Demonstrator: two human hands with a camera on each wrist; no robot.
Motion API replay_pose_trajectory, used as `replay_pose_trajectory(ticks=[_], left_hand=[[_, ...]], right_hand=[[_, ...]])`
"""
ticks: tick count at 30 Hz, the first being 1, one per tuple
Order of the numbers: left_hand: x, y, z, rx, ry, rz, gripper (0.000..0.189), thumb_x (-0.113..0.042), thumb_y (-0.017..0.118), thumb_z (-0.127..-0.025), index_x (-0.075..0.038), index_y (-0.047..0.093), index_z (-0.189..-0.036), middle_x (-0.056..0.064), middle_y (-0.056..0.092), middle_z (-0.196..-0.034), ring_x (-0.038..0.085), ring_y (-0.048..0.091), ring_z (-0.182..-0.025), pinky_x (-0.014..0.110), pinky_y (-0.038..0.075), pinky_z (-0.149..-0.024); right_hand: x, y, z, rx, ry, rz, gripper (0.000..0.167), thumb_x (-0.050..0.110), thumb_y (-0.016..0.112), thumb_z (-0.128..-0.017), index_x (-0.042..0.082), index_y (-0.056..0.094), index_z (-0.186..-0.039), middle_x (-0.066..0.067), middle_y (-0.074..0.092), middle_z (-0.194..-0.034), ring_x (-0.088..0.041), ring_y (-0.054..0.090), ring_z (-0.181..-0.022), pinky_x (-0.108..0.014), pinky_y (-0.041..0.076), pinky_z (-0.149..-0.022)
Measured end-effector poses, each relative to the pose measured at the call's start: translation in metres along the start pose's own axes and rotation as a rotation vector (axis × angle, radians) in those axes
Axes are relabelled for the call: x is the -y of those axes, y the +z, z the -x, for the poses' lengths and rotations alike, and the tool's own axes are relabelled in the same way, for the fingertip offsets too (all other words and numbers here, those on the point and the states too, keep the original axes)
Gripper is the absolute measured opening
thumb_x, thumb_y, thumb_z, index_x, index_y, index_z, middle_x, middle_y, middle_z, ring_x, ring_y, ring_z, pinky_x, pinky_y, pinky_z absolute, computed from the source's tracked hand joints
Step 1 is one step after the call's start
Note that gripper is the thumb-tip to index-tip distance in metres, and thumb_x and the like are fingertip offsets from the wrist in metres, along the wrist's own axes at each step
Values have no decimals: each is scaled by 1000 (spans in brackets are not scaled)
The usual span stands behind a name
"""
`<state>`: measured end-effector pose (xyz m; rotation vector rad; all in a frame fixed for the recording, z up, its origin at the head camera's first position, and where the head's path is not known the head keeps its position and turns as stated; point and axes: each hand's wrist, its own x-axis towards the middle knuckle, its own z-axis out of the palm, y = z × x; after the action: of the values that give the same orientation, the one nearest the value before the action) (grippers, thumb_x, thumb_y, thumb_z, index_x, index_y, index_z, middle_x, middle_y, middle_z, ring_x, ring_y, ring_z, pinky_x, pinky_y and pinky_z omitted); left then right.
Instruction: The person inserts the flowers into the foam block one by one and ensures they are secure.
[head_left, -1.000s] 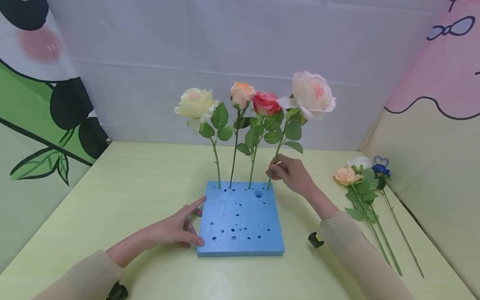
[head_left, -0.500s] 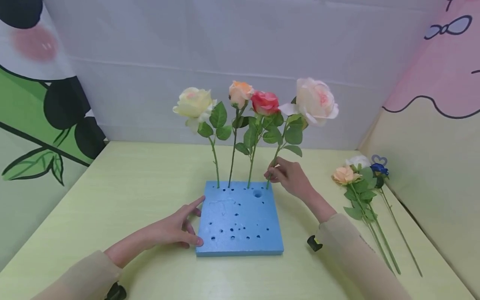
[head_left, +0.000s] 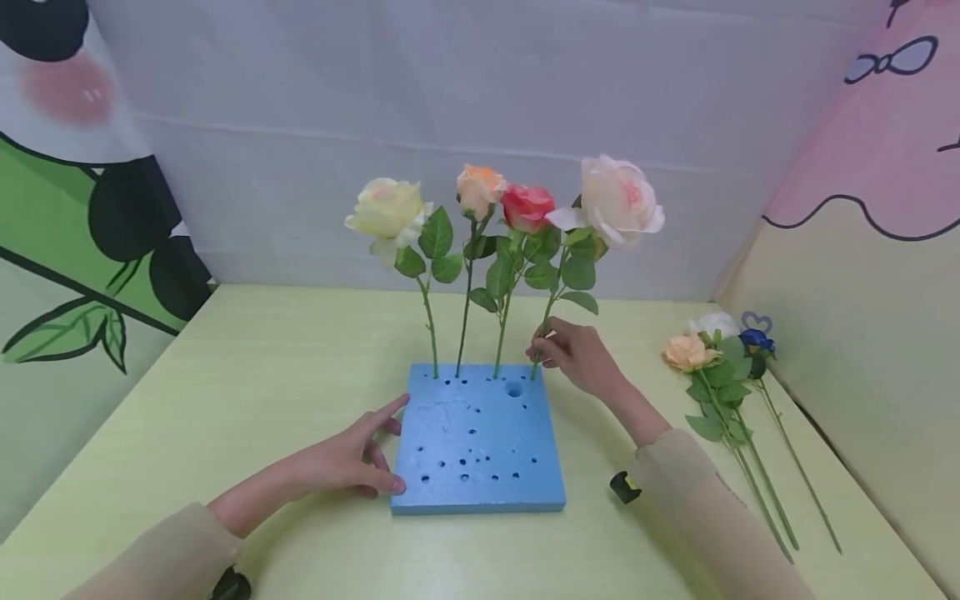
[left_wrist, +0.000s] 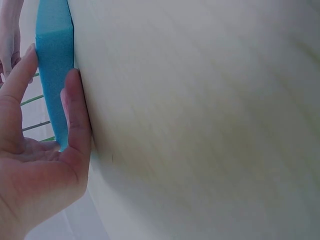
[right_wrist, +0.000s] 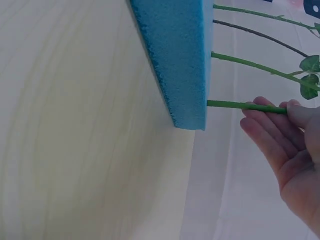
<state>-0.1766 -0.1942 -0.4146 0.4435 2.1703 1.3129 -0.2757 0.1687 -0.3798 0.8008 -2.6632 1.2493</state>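
A blue foam block (head_left: 517, 429) with several holes lies on the table. Four is avoided here: several artificial roses stand along its far edge, among them a yellow rose (head_left: 387, 210), a peach rose (head_left: 480, 192) and a red rose (head_left: 527, 208). At the far right corner my right hand (head_left: 581, 354) pinches the stem of the pale pink rose (head_left: 621, 202) between thumb and fingers. In the right wrist view that stem (right_wrist: 230, 104) meets the block's top. My left hand (head_left: 348, 457) touches the block's left side, thumb and index finger spread along it.
On the right of the table lie a peach rose (head_left: 690, 352), a white rose (head_left: 715, 324) and a blue rose (head_left: 757, 340). A heart-shaped piece (head_left: 757, 322) sits by the blue one. A pale cloth wall (head_left: 285, 208) rises behind the table.
The pale pink rose's head dipped slightly right, then swung back left. My right hand keeps its pinch on the stem, and my left hand stays at the block.
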Motion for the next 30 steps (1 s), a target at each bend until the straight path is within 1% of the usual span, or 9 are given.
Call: replay_pose_trajectory(ticks=[4, 8, 11, 16, 21, 26, 30], left_hand=[[1, 0, 1, 12, 9, 14, 118, -25, 84, -78, -24, -1, -160, 22, 26, -150, 21, 62, -83, 34, 59, -69], [2, 0, 0, 9, 8, 10, 118, -26, 84, -78, -25, 0, -160, 21, 27, -150, 23, 62, -84, 34, 59, -70], [4, 0, -2, 9, 10, 12, 118, -25, 84, -78, -26, 0, -160, 21, 27, -150, 23, 62, -84, 35, 59, -70], [4, 0, -2, 16, 19, 24, 117, -24, 84, -79, -25, -1, -160, 22, 26, -151, 22, 62, -83, 35, 59, -69], [4, 0, -2, 7, 6, 7, 117, -26, 84, -78, -25, 0, -160, 21, 27, -150, 23, 62, -84, 34, 59, -70], [5, 0, -1, 11, 15, 8, 117, -25, 84, -79, -24, -1, -160, 22, 27, -150, 21, 63, -83, 34, 59, -70], [5, 0, -2, 13, 11, 10, 117, -26, 84, -79, -25, -1, -160, 21, 26, -150, 21, 63, -84, 34, 59, -70]], right_hand=[[1, 0, 1, -2, 19, -19, 12, 12, 59, -99, 1, 63, -99, -16, 76, -95, -26, 76, -85, -32, 62, -75], [2, 0, 3, -19, 35, -49, 15, 12, 59, -99, -2, 63, -102, -19, 76, -99, -30, 75, -89, -38, 61, -79], [1, 2, 4, -40, 45, -66, 16, 12, 58, -99, -1, 65, -104, -18, 76, -98, -28, 75, -89, -34, 61, -79], [0, 5, 6, -80, 51, -77, 16, 13, 60, -99, 6, 69, -109, -13, 77, -97, -23, 75, -88, -25, 60, -77], [-2, 6, 7, -89, 36, -104, 20, 13, 61, -98, 8, 69, -115, -13, 77, -101, -23, 75, -90, -25, 60, -78], [-2, 7, 7, -89, 34, -111, 20, 12, 60, -98, 8, 69, -115, -13, 76, -102, -24, 75, -91, -25, 60, -78], [-2, 8, 7, -89, 39, -105, 20, 13, 60, -98, 9, 69, -116, -13, 76, -102, -23, 75, -91, -25, 60, -78]])
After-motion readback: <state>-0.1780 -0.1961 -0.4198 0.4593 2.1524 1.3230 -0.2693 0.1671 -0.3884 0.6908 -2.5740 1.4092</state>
